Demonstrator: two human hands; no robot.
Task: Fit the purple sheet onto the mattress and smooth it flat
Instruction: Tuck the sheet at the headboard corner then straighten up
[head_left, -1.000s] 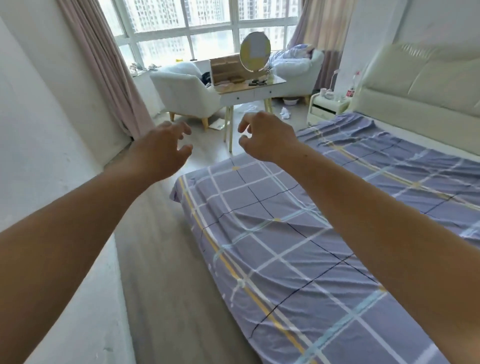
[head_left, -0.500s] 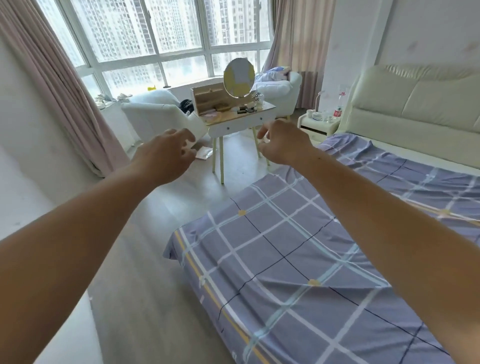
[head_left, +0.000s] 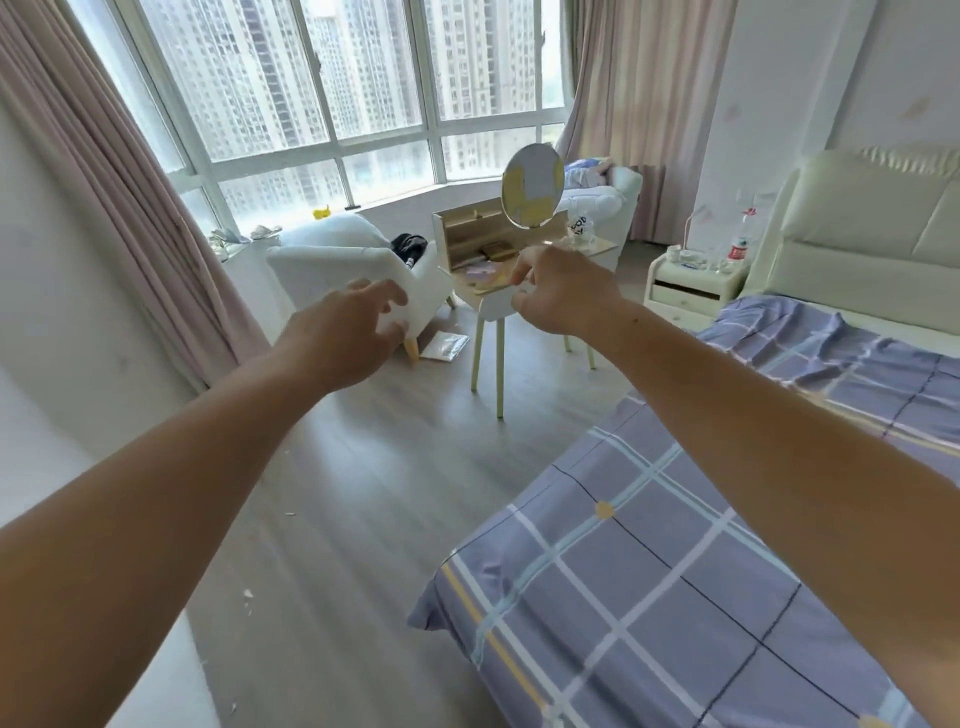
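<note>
The purple checked sheet (head_left: 639, 587) covers the mattress at the lower right, with its near corner hanging over the bed's edge and some wrinkles near the headboard end. Both my arms stretch forward above the floor, away from the sheet. My left hand (head_left: 345, 332) is held up with fingers loosely curled and apart, holding nothing. My right hand (head_left: 563, 293) is also raised, fingers curled and apart, empty.
A small dressing table (head_left: 498, 275) with a round mirror stands ahead on the wooden floor (head_left: 332, 478). White armchairs (head_left: 343, 270) sit by the big window. A bedside cabinet (head_left: 691, 286) and a cream headboard (head_left: 857, 244) are at the right. A wall (head_left: 62, 322) runs along the left.
My view has lifted and turned left, toward the window. The bed has slid to the lower right of the frame. Both hands stay raised and empty in front of me.
</note>
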